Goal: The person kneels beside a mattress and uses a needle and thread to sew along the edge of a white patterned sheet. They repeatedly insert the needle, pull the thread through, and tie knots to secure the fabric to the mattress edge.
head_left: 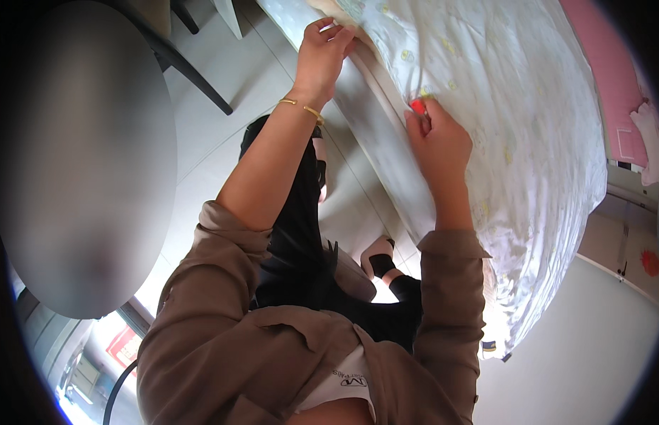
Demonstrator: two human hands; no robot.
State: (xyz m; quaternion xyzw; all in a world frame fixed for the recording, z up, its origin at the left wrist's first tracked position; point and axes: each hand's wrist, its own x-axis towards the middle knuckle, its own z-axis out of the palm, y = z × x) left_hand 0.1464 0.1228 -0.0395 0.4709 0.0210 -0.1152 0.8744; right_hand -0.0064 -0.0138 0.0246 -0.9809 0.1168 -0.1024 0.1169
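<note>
A white bed cover [528, 127] with small yellow and green prints lies over a bed, filling the upper right. My left hand [321, 55], with a thin gold bracelet at the wrist, is shut on the cover's edge at the top. My right hand [437, 142] pinches the same edge lower down. A small red thing [417, 106] shows at its fingertips; I cannot tell what it is. Both brown sleeves are pushed up to the elbows.
The pale side of the mattress [375, 134] runs along under the cover's edge. A pink sheet [613, 78] lies at the far right. Pale floor tiles [202, 134] spread left of the bed, with a black furniture leg [191, 74]. My feet [379, 258] stand close to the bed.
</note>
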